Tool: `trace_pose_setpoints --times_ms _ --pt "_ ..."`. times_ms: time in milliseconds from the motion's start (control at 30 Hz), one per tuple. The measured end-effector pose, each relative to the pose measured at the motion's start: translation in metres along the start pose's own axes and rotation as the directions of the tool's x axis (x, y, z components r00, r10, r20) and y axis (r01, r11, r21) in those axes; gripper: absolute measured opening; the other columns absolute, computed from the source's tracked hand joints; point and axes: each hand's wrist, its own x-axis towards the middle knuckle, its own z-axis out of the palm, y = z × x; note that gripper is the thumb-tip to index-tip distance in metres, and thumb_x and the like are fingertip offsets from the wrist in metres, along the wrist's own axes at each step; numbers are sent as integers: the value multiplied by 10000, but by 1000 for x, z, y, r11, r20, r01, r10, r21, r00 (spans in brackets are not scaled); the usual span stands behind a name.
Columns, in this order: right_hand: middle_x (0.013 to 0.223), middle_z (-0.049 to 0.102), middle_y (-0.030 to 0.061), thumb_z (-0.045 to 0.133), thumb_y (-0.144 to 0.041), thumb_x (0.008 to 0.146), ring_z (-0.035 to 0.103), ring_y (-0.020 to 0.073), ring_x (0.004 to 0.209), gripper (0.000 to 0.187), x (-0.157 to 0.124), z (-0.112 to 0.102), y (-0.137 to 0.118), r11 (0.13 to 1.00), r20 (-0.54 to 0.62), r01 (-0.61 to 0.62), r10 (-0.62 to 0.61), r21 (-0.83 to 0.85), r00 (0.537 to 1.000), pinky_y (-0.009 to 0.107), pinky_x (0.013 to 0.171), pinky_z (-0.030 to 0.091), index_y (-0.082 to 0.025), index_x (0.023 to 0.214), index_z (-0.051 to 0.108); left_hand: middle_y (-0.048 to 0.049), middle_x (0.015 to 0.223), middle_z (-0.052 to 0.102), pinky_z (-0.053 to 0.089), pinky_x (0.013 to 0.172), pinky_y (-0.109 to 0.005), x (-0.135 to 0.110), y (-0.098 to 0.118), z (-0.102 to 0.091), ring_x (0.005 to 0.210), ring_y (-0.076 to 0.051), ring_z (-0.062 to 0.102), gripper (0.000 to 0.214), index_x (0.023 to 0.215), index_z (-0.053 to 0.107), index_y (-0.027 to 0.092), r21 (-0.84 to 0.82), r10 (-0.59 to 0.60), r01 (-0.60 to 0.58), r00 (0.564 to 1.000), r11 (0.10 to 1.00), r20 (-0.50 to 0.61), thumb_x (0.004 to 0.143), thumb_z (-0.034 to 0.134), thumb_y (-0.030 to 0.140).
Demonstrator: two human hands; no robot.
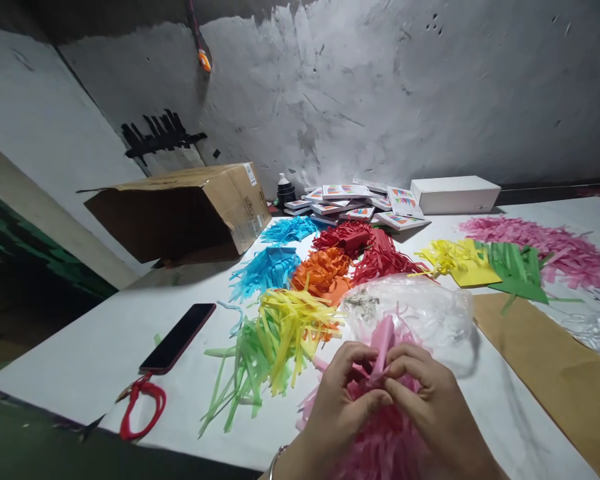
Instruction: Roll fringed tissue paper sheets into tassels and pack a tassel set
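Pink fringed tissue paper [384,340] is pinched between my two hands at the table's front. My left hand [341,395] closes thumb and fingers on its bunched middle from the left. From the right, my right hand [430,393] pinches the same spot, with both thumbs almost touching. A flat, rolled part of the paper sticks up between the fingers, while cut pink strips hang below, partly hidden by the hands. Just beyond lies a clear plastic bag [420,307]. Yellow fringed paper [293,320] and light green fringed paper [253,363] lie left of my hands.
Orange [325,270], red [380,257] and blue fringed paper [265,267] lie farther back. An open cardboard box [245,207], stacked printed packs [347,193] and a white box [455,195] stand behind. A phone [180,337] and red-handled scissors [143,407] lie left; brown cardboard [550,367] lies right.
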Motion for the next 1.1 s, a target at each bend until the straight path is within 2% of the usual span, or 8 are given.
trace_pose_setpoints --times_ms 133,267,400,567,733,833,933,1100 --pt "860 702 -5 626 -170 938 678 147 818 146 11 -14 -8 988 54 150 -147 -45 988 263 732 537 -237 815 669 -42 951 652 466 717 -279 9 10 -7 837 -186 596 133 995 678 229 175 17 -26 998 984 53 875 668 175" --pt "948 708 73 595 -54 918 673 187 891 141 14 -19 -14 704 -2 478 -563 -526 826 436 976 451 -153 1014 624 -34 879 653 474 711 -291 13 17 -12 799 -191 603 204 914 666 225 371 114 -132 991 919 69 837 575 60" --pt "1050 712 160 533 -55 919 689 262 957 251 14 -19 -10 571 79 474 -580 -670 811 456 894 498 -94 1163 582 -48 924 685 532 760 -312 13 17 -15 855 -212 648 279 978 656 236 486 263 -294 956 823 133 806 586 28" --pt "844 731 14 442 -122 961 709 149 713 226 14 -24 0 843 32 281 -300 -458 953 243 606 540 -209 1036 636 -144 1222 655 580 788 -330 15 11 -23 957 -220 680 476 1338 562 270 619 504 -536 827 574 249 914 551 55" --pt "844 752 -46 508 -179 931 729 128 739 195 17 -29 0 947 -78 95 -125 -306 989 209 639 550 -265 957 681 -113 1212 691 538 946 -445 21 20 -27 1106 -268 642 287 1170 669 299 668 565 -673 701 319 436 943 609 135" --pt "858 747 -13 533 -215 910 720 152 747 160 20 -47 4 912 -292 96 -226 -398 929 234 645 539 -257 939 685 -105 1116 714 520 975 -485 20 36 -33 1110 -287 635 235 1094 687 292 650 618 -656 706 385 347 932 596 147" --pt "829 718 31 567 -331 869 702 200 762 144 16 -82 24 876 -505 -54 -224 -479 834 294 701 538 -247 847 683 -92 938 725 572 874 -460 16 55 -48 967 -289 672 114 1002 717 298 505 598 -576 789 642 139 937 623 295" --pt "798 746 70 524 -552 714 709 287 723 351 -12 -149 81 713 -708 -650 315 -263 632 368 605 510 -261 834 680 -24 715 692 596 585 -337 37 82 -76 625 -213 650 243 784 703 260 82 183 -165 921 983 -343 728 838 454"
